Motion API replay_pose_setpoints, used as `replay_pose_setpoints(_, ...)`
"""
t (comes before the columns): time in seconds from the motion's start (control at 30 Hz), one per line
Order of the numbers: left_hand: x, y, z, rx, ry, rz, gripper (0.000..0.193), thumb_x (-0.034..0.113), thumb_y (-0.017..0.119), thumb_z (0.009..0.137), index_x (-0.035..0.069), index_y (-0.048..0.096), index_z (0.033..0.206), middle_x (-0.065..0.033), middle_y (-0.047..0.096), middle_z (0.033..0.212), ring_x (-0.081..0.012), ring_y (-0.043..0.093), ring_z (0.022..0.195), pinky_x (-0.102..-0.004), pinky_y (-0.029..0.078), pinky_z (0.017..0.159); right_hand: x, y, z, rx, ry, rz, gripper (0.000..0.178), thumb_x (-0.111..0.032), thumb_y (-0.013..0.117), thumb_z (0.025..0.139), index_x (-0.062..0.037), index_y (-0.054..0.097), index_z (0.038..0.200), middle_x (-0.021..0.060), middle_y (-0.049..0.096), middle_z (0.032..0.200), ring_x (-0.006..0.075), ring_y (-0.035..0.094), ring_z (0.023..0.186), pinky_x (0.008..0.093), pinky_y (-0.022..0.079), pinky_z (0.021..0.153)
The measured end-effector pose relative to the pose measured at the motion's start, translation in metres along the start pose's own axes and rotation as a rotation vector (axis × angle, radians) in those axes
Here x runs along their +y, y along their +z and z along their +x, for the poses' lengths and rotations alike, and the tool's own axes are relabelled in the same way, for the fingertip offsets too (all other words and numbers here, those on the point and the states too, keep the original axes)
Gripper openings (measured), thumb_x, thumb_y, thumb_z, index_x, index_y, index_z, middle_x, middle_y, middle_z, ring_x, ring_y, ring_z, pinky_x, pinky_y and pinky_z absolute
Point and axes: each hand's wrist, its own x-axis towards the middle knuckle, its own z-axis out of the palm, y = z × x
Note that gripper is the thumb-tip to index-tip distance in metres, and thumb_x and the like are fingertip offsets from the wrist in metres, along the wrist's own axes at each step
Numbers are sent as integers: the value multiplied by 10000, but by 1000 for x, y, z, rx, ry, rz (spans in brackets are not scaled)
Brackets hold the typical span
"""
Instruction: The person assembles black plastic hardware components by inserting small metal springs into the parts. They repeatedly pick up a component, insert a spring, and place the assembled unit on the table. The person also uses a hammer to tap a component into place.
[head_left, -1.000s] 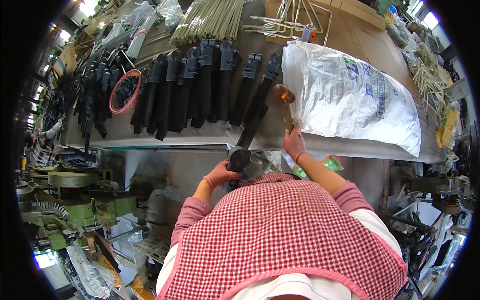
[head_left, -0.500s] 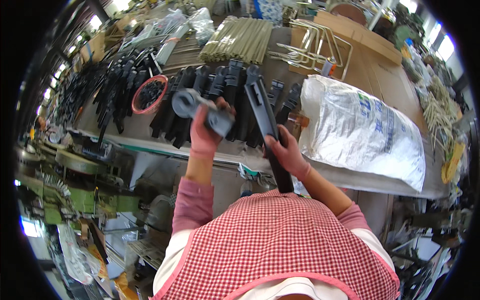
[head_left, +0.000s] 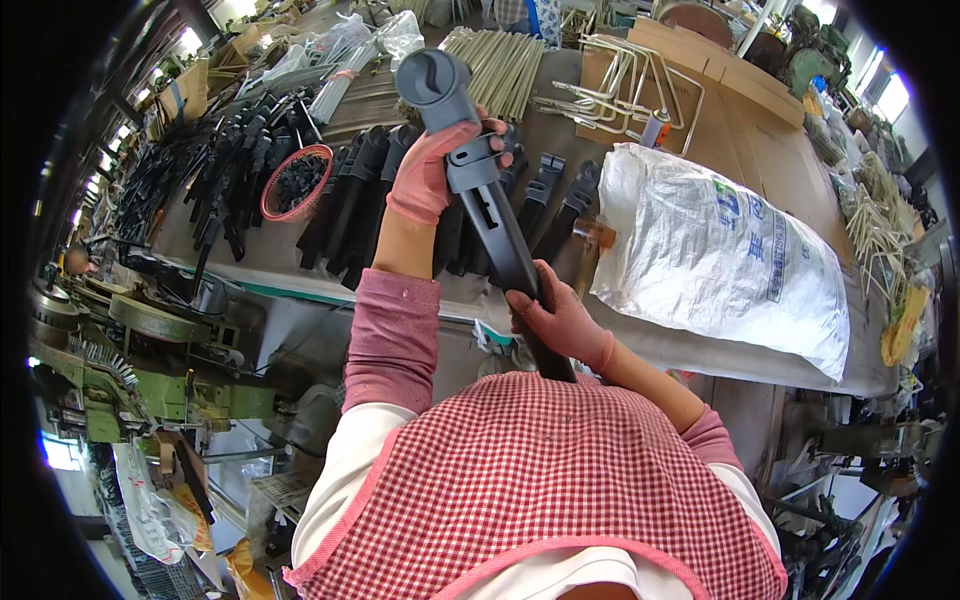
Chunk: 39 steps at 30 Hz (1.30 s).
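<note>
My left hand [head_left: 425, 175], in a pinkish glove, is wrapped round a dark grey plastic joint fitting [head_left: 432, 82] with a round, disc-like head. The fitting's collar meets the upper end of a black slotted tube [head_left: 508, 245]; how far one sits inside the other I cannot tell. Around the tube's lower part my right hand [head_left: 565, 318] is closed, thumb across it. The tube slants down toward the checked apron, which its lower end reaches. Behind my hands, several similar black tubes with fittings [head_left: 362, 175] lie side by side on the table [head_left: 650, 335].
A red basket [head_left: 330, 185] of small dark parts stands left, beside heaped black pieces [head_left: 225, 190]. At right are a white woven sack [head_left: 720, 260] and an amber-headed mallet [head_left: 595, 234]. Farther back lie pale rods [head_left: 500, 70], bent metal frames [head_left: 625, 90] and cardboard [head_left: 745, 150].
My left hand has raised the fitting and brought it from left of the tube onto the tube's upper end. My right hand keeps its hold on the tube, slightly lower and further left.
</note>
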Motion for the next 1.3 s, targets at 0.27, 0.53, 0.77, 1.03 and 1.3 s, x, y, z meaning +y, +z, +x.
replay_pose_setpoints(0.27, -97, 29, -42, 134, -308, 31, 354, 124, 715, 873, 26, 578, 1184, -150, 631, 1134, -248, 639, 988, -485, 565, 918, 38, -6, -4, 211, 13, 135, 318, -217, 661, 964, -27, 497, 1159, 13, 596, 824, 84, 584, 730, 259, 502, 662)
replay_pose_setpoints(0.53, -73, 5, -38, 165, -111, -4, 317, 176, 669, 957, 10, 564, 1206, -109, 674, 1087, -231, 670, 951, -413, 581, 835, 57, -4, -19, 102, 187, 183, 294, -100, 768, 862, -28, 556, 1053, 2, 591, 810, 93, 579, 707, 267, 498, 647)
replay_pose_setpoints(0.77, -117, -67, -287, 924, -464, 469, 254, 280, 656, 964, 64, 642, 1096, 13, 619, 893, -87, 582, 786, -256, 501, 693, 95, -66, 64, 264, -42, 2, 226, -149, 750, 891, -48, 612, 1038, 16, 625, 778, 114, 590, 622, 282, 481, 571)
replay_pose_setpoints(1.03, -97, -72, -544, 1495, -403, 79, 142, 188, 604, 919, 151, 533, 801, 35, 482, 716, -95, 461, 566, -254, 381, 517, 209, -48, 79, 670, -78, -1072, 599, -121, 672, 789, 34, 470, 1331, 257, 527, 1338, 439, 465, 1263, 500, 363, 1079)
replay_pose_setpoints(1.3, -21, -195, -570, 1508, -345, 521, 246, 211, 670, 899, 0, 671, 1025, 6, 615, 795, -92, 546, 692, -251, 458, 625, 235, 170, 164, -7, -143, -814, 397, -53, 642, 780, -16, 591, 1172, 190, 605, 1167, 395, 543, 1145, 441, 433, 1017)
